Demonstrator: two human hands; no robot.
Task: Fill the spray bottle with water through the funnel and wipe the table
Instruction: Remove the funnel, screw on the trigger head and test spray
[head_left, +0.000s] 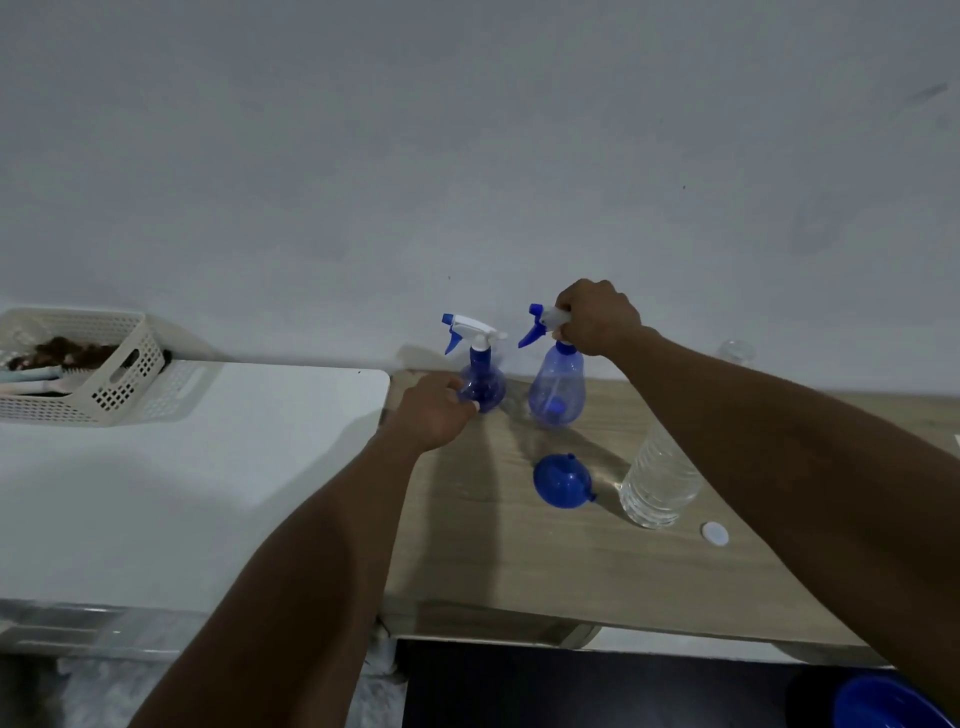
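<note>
Two blue spray bottles stand by the wall on the wooden table (519, 561). My left hand (434, 410) grips the round base of the left, darker spray bottle (483, 374). My right hand (597, 317) grips the white trigger head of the right, paler spray bottle (557, 387). A blue funnel (562, 480) lies on its side in front of them. To its right stands a clear plastic water bottle (660, 478), uncapped, with its white cap (715, 533) lying flat on the table beside it.
A white table (182, 467) adjoins on the left and carries a cream perforated basket (98, 374) holding brushes. A clear container (735, 351) shows behind my right forearm by the wall. A blue basin (883, 704) sits below at the bottom right.
</note>
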